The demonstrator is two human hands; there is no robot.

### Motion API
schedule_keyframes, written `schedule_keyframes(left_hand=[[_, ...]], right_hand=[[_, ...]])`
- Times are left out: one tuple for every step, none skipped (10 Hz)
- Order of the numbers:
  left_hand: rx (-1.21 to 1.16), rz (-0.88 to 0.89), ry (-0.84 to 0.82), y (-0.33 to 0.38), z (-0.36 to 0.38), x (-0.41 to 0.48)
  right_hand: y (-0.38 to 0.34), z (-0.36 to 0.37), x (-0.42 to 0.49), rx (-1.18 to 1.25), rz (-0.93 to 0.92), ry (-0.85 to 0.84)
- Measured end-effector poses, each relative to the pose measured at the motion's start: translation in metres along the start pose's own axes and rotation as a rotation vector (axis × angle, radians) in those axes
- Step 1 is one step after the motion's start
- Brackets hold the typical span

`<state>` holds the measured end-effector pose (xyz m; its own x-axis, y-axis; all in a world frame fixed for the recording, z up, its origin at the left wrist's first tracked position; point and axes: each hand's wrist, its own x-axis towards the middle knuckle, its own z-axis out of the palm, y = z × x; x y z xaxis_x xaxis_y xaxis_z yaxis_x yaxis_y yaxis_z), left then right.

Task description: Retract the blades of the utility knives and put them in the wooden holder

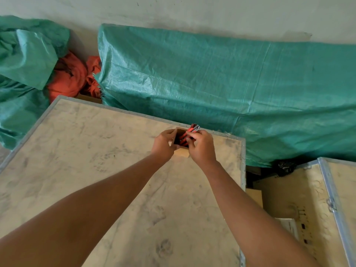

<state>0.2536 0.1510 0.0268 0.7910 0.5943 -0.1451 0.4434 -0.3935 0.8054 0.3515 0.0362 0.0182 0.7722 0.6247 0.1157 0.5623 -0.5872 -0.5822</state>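
Observation:
A small wooden holder stands near the far right corner of a dusty plywood crate top. Red and black utility knives stick up out of its opening, their upper ends leaning toward the far right. My left hand grips the holder's left side. My right hand is over the right side of the holder, its fingers closed on the knives' handles just above the opening. The lower parts of the knives are hidden inside the holder and behind my fingers.
Green tarpaulin covers a bulk behind the crate, with more green tarp and orange cloth at the far left. Another metal-edged plywood crate stands lower at the right, across a gap. The crate's metal rim runs close to the holder.

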Motion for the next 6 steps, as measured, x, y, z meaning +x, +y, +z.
schedule_keyframes(left_hand=[[-0.007,-0.002,0.002,-0.001,0.001,0.0],[-0.007,-0.004,0.002,0.004,-0.001,-0.003],[-0.007,0.002,-0.001,0.005,0.0,-0.007],[0.02,-0.025,-0.02,0.007,-0.002,-0.013],[0.018,-0.005,0.003,0.016,-0.008,-0.02],[0.003,0.011,0.048,0.026,-0.013,-0.032]], right_hand=[[-0.001,-0.002,-0.001,0.05,-0.006,-0.004],[-0.003,-0.006,-0.003,0.082,0.02,0.007],[-0.005,-0.011,-0.006,0.105,0.032,-0.002],[-0.01,-0.023,-0.012,0.114,0.038,-0.046],[-0.015,-0.041,-0.019,0.129,0.009,-0.024],[-0.023,-0.065,-0.029,0.204,0.01,0.053]])
